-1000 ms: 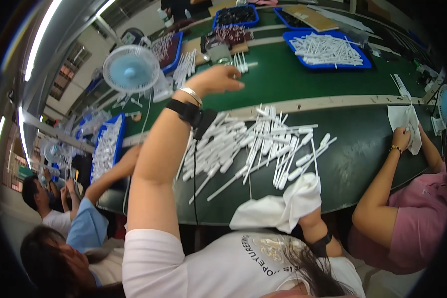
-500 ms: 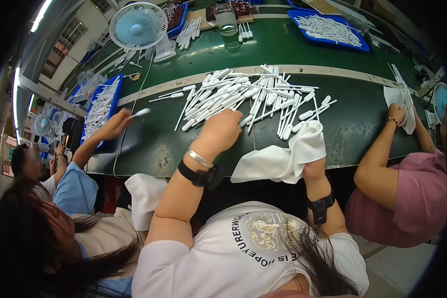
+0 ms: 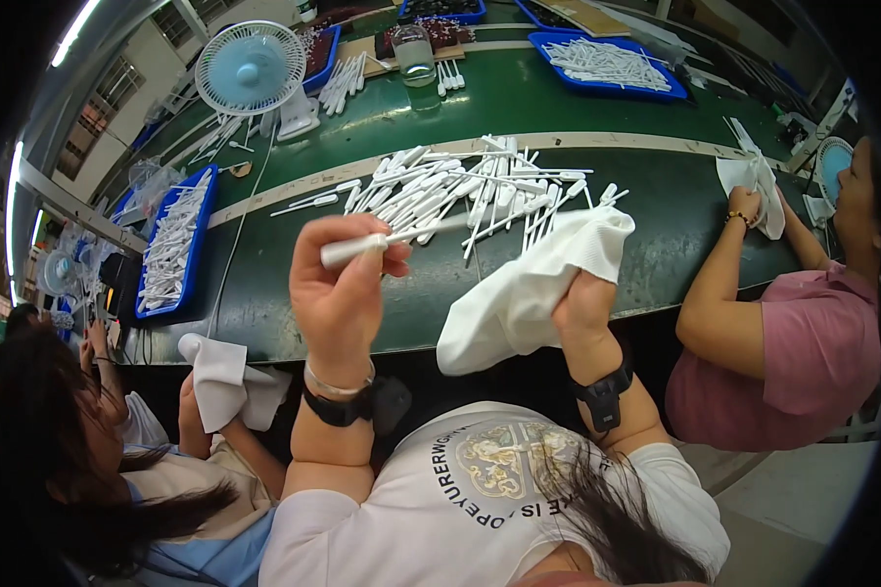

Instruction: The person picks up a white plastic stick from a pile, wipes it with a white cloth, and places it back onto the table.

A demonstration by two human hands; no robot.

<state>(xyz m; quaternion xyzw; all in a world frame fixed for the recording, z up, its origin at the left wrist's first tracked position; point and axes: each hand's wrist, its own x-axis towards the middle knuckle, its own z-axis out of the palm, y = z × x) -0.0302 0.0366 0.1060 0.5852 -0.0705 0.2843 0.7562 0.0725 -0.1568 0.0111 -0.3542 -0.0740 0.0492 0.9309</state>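
Observation:
My left hand [image 3: 338,293], raised in front of the table edge, pinches a white stick [image 3: 355,248] between thumb and fingers. The stick has a thick rounded handle and a thin stem pointing right. A white cloth [image 3: 504,305] is gripped in my right hand [image 3: 585,305]; it drapes over the fingers and hangs to the left, hiding the fingertips. Beyond both hands, a loose pile of similar white sticks [image 3: 426,186] lies on the dark green table [image 3: 264,293]. The cloth's upper edge overlaps the pile's right end in view.
A blue tray [image 3: 206,210] of white sticks stands left; another blue tray [image 3: 671,93] sits far right. A fan [image 3: 250,73] and a clear jar [image 3: 413,57] are at the back. Co-workers sit close on both sides, handling white cloths [image 3: 223,377]. A cable crosses the table at left.
My left hand has lifted from the pile and come back toward me with a stick. The cloth has tilted up in my right hand. The left co-worker's arm has drawn back from the tray.

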